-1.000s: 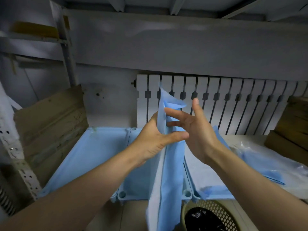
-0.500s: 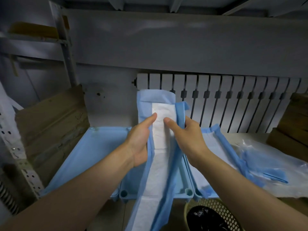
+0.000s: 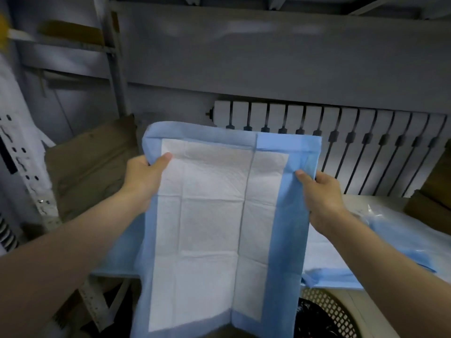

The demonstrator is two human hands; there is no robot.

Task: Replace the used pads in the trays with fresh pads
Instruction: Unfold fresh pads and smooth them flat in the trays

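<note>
I can read no text, label, brand, number or sign from here, neither on the pad [image 3: 212, 215] nor on anything around it.
</note>
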